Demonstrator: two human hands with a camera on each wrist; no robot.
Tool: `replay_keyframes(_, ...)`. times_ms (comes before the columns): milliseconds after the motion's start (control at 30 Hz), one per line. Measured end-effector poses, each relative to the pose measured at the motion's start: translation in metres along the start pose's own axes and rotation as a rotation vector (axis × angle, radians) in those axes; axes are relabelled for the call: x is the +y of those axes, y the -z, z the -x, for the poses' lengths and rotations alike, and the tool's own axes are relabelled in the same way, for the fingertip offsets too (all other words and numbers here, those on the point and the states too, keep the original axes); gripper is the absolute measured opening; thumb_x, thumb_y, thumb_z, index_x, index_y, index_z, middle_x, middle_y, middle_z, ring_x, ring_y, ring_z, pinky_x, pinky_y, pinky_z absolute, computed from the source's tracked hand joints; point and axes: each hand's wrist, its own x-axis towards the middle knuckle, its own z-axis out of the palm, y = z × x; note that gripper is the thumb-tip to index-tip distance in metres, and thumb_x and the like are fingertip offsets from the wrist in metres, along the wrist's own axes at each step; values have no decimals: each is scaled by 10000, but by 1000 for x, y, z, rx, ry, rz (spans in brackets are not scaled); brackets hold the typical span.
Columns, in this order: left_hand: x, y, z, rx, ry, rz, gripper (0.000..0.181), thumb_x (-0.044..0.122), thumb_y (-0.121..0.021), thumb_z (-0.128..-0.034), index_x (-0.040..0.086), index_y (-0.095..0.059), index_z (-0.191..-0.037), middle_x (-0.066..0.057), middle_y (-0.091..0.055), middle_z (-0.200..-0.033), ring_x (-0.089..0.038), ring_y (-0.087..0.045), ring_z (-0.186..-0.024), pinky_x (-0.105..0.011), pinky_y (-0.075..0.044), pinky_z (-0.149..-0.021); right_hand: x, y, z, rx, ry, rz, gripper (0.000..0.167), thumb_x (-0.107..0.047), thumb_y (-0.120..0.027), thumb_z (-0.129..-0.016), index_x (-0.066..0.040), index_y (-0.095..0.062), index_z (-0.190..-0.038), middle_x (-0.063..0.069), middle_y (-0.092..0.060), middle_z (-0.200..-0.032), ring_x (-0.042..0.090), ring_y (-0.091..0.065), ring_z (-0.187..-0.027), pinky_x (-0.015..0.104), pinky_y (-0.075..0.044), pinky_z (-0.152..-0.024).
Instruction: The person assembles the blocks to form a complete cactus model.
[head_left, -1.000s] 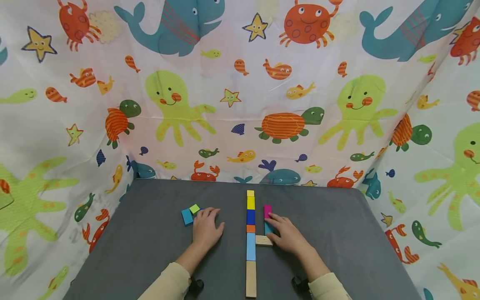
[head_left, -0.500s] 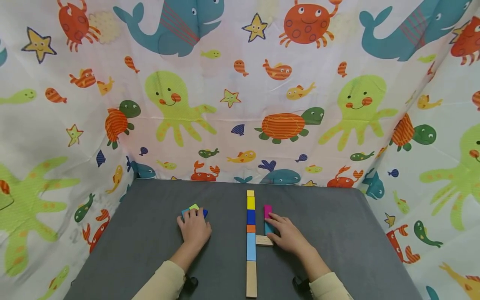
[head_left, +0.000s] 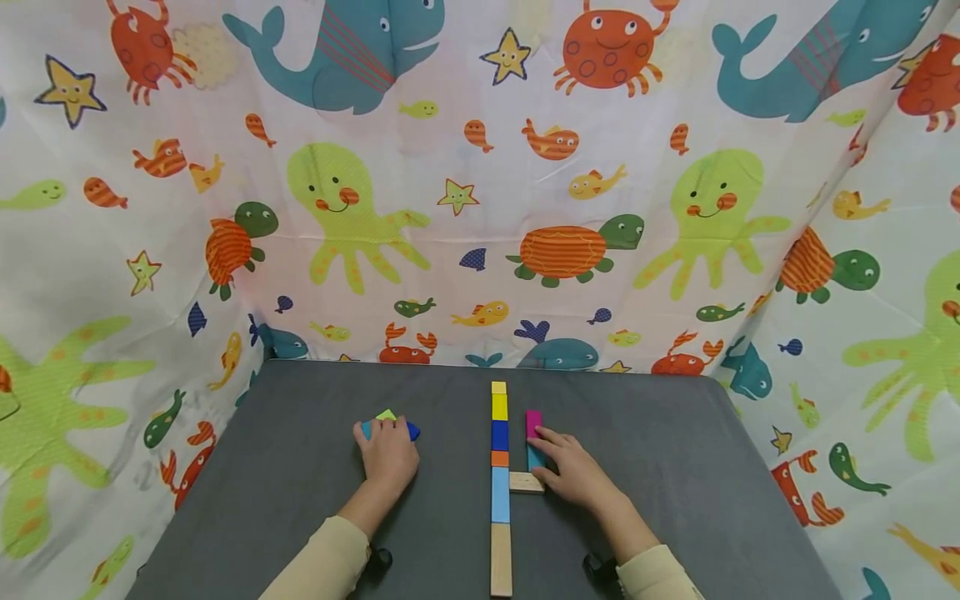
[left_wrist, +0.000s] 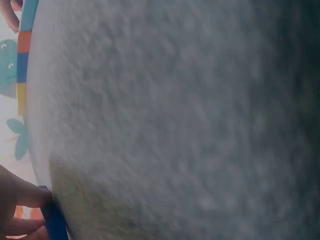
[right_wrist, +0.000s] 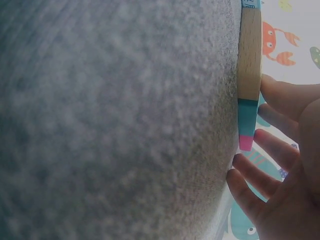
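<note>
At the table's left, my left hand (head_left: 389, 454) bends over a small group of blocks and partly hides them. It pinches a dark blue block (left_wrist: 55, 220) between thumb and fingers in the left wrist view. A green block (head_left: 386, 414) and a light blue block (head_left: 367, 429) peek out beside the fingers. My right hand (head_left: 573, 468), fingers spread and loosely bent, rests against a short row of a magenta block (head_left: 533, 419) and a teal block (head_left: 535, 457). The thumb touches a plain wooden block (head_left: 527, 482) at the row's near end.
A long straight line of blocks runs up the middle of the grey table (head_left: 450, 542): plain wood (head_left: 501, 558), light blue, orange (head_left: 500, 458), dark blue, yellow. The crosswise wooden block touches its right side. A patterned curtain (head_left: 450, 250) hangs behind the table.
My left hand has moved left onto the loose blocks and closed on the dark blue one, which has shifted slightly right. My right hand has stayed in place.
</note>
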Motion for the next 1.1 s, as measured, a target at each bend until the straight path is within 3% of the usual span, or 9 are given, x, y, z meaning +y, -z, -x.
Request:
replay_keyframes(233,16,2,2,-66,-81,75,310,101,-716,-872,58,-714,-1179,-145,-658,-1158,-366,-572,-1146,-692,-206,-1102,-1,2,0,-4,7,-9,562,-304,-708,-953,-186,-542,-1477,70,-413,-1597,353,-433,-1383,592,-415,-1095)
replay_keyframes(400,29,1,4,-158,-164,107,370,59,-696,-889,67,-682,-1259,-135,-641,-1203,-346,-558,-1187,-599,-324,-1119,0,1,1,1,15,-10,559,-297,-710,-952,-174,-546,-1473,82,-418,-1592,356,-438,-1378,590,-415,-1095)
replay_keyframes(600,38,-2,4,-240,-225,194,393,6,-656,-911,47,-652,-1301,-127,-613,-1215,-318,-544,-1174,-494,-473,-1036,0,0,1,6,9,-1,563,-304,-712,-950,-180,-547,-1473,71,-418,-1594,352,-438,-1382,589,-415,-1096)
replay_keyframes(733,42,-5,5,-239,-265,249,364,2,-655,-934,35,-654,-1297,-138,-616,-1210,-318,-550,-1145,-475,-511,-986,-1,0,1,4,4,-10,567,-303,-710,-952,-181,-540,-1479,69,-410,-1599,354,-431,-1388,593,-407,-1101)
replay_keyframes(1100,62,-11,1,-224,-317,220,291,54,-654,-962,67,-656,-1253,-102,-635,-1249,-271,-553,-1145,-445,-500,-1037,-1,0,1,13,9,-21,550,-291,-712,-951,-179,-555,-1466,69,-418,-1594,353,-436,-1387,585,-413,-1100)
